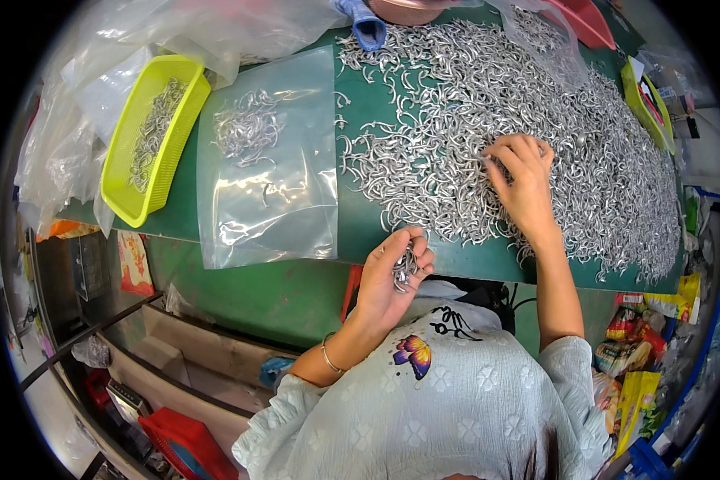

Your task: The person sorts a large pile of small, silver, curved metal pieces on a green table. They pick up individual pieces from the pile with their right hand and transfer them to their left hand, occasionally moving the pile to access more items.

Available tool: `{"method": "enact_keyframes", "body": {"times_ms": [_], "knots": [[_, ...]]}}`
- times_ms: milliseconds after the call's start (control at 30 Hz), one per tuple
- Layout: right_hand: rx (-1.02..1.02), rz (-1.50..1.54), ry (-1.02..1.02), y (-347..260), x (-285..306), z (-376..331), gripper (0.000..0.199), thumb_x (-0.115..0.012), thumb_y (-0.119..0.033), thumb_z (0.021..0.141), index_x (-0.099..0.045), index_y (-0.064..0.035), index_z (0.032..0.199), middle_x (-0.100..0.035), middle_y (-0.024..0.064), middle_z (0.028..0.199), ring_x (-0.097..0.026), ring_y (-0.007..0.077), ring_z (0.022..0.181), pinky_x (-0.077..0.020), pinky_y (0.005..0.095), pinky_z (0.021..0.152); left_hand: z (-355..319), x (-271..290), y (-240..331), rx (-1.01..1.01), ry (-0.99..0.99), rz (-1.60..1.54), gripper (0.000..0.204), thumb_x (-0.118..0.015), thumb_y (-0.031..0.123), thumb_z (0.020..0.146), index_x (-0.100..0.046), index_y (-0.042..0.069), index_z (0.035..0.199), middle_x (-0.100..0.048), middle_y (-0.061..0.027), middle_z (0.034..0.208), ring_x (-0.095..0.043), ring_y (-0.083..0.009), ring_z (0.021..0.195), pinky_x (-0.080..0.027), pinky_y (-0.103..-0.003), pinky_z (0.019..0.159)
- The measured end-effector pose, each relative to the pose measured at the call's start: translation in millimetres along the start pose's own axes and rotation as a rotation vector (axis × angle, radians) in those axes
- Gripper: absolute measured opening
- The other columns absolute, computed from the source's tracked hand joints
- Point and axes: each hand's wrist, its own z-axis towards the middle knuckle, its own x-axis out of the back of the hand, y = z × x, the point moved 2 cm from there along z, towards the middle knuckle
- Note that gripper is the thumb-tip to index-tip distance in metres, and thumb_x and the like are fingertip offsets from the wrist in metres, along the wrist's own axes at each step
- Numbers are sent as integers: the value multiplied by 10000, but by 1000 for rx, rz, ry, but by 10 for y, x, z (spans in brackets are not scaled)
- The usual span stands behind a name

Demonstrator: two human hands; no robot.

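Note:
A broad heap of small curved silver metal pieces [456, 96] spreads over the green table [360, 216]. My left hand [386, 276] is at the table's front edge, palm up, its fingers curled around several of these curved metal pieces [405, 268]. Over the middle of the heap is my right hand [520, 176], fingers bent down and drawn together among the pieces. What its fingertips hold, if anything, is hidden. Left of the heap lies a flat clear plastic bag [268, 232], with a small cluster of curved pieces [250, 128] showing in its upper part.
A yellow-green basket [192, 104] with more silver pieces stands at the left, beside crumpled clear plastic [64, 160]. At the right end is another yellow-green basket [646, 108]. A blue cloth item [368, 30] and a pink container [588, 24] are at the back.

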Motion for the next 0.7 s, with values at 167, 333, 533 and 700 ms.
{"method": "enact_keyframes", "body": {"times_ms": [167,333,533,700], "knots": [[-189,46,8,82,109,-133,153,-680,-45,773,-670,-79,922,-596,47,977,-539,237,973,-328,391,917,25,-17,-29,17,-52,25,171,-499,178,977,-562,33,1043,-515,-41,819,-514,-150,770,-479,-373,835],[-192,130,34,-27,161,-124,138,-694,-61,767,-675,-84,902,-612,44,945,-540,229,940,-334,368,874,42,-54,-50,48,-100,-3,178,-493,192,980,-563,43,1045,-528,-40,828,-528,-154,782,-460,-435,931],[-58,156,10,-426,-83,21,115,-731,-132,738,-658,-84,813,-562,28,916,-511,224,930,-327,421,859,72,-23,-58,118,-53,-58,201,-488,201,987,-572,37,1065,-539,-45,865,-534,-146,782,-519,-307,726],[-59,85,21,-513,-217,17,122,-731,-116,723,-646,-81,804,-551,14,913,-500,223,926,-303,436,868,94,41,-64,88,-118,-54,250,-491,212,989,-579,18,1120,-578,-58,933,-574,-161,818,-544,-302,730]]}}
